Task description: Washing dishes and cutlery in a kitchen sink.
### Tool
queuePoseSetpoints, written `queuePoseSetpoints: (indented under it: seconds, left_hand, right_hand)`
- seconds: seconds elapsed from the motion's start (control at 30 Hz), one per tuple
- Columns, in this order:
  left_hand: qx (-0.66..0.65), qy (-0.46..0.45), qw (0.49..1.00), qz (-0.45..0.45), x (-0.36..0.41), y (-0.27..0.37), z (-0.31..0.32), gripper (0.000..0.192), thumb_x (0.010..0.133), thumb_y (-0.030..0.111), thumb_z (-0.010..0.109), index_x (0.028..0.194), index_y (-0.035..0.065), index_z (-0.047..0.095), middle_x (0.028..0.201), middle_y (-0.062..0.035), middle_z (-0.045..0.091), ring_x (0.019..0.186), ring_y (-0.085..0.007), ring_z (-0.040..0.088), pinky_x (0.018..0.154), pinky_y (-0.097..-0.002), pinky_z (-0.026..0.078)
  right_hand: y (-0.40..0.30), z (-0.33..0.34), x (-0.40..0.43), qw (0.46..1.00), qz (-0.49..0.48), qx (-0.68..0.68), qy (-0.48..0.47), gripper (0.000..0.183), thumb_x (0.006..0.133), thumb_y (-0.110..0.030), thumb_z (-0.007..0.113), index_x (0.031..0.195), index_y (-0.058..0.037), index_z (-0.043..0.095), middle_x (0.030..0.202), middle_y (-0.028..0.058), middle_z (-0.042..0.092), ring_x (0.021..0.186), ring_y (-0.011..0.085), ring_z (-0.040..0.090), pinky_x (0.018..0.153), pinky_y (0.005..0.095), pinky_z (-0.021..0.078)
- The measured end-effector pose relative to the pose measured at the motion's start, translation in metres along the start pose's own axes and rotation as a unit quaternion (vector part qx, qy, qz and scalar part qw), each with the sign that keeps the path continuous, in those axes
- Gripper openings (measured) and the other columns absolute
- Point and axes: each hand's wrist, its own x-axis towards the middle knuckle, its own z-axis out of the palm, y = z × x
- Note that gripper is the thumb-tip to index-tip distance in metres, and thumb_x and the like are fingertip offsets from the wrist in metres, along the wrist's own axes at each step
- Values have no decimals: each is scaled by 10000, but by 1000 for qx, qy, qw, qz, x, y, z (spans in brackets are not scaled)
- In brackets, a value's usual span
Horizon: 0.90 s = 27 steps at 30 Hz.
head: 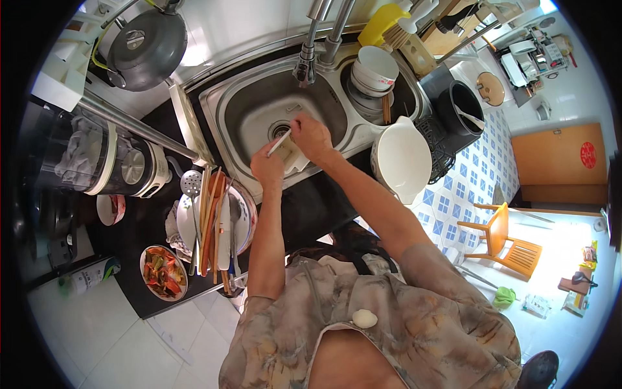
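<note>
Over the left basin of the stainless steel sink [257, 95], my left hand [268, 166] and my right hand [311, 138] grip a thin white bar [279, 142] between them, one at each end. Just below, a pale, shallow tray-like piece [294, 156] shows between my wrists. Whether the bar is part of it cannot be made out. The drain [280, 130] lies beyond my fingers. Above the basin hangs the faucet head [304, 68], with no water plainly running.
Stacked bowls [374, 68] fill the right basin. A large white bowl [402, 158] sits right of my forearm, near a black pot [461, 107]. Leftward, chopsticks [209, 219] and utensils lie across a plate [187, 216], beside a dish of cut peppers [164, 273].
</note>
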Motion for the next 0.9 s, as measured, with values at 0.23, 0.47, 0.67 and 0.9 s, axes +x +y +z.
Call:
queuePoseSetpoints:
  seconds: [0.23, 0.47, 0.67, 0.9]
  left_hand:
    - [-20, 35, 998, -42, 0, -9, 10, 436, 710, 19, 496, 1016, 155, 775, 886, -138, 737, 814, -247, 705, 788, -320, 520]
    - [-41, -11, 997, -64, 9, -11, 11, 461, 708, -38, 452, 1034, 67, 761, 875, -125, 739, 810, -195, 693, 780, -295, 515]
    - [-91, 9, 994, -57, 14, -26, 14, 461, 705, -55, 446, 1028, 46, 758, 879, -128, 737, 789, -184, 689, 778, -285, 515]
    - [-46, 35, 996, -62, 6, -20, 21, 392, 725, 25, 519, 993, 145, 779, 864, -112, 743, 789, -215, 707, 760, -305, 523]
  right_hand:
    - [7, 23, -31, 975, 205, 52, 64, 290, 939, -261, 553, 1056, 1, 590, 947, 221, 681, 900, 425, 648, 804, 493, 504]
    - [5, 4, -5, 990, -53, -128, -11, 187, 943, -192, 525, 1022, -33, 585, 1074, 150, 640, 1022, 338, 614, 842, 443, 518]
    - [7, -2, 22, 956, -172, -177, -157, 197, 926, -186, 528, 885, -37, 651, 972, 167, 674, 952, 355, 648, 797, 452, 531]
    - [15, 22, -18, 981, 187, 37, 40, 235, 935, -198, 530, 987, 8, 629, 947, 229, 662, 913, 426, 628, 816, 487, 499]
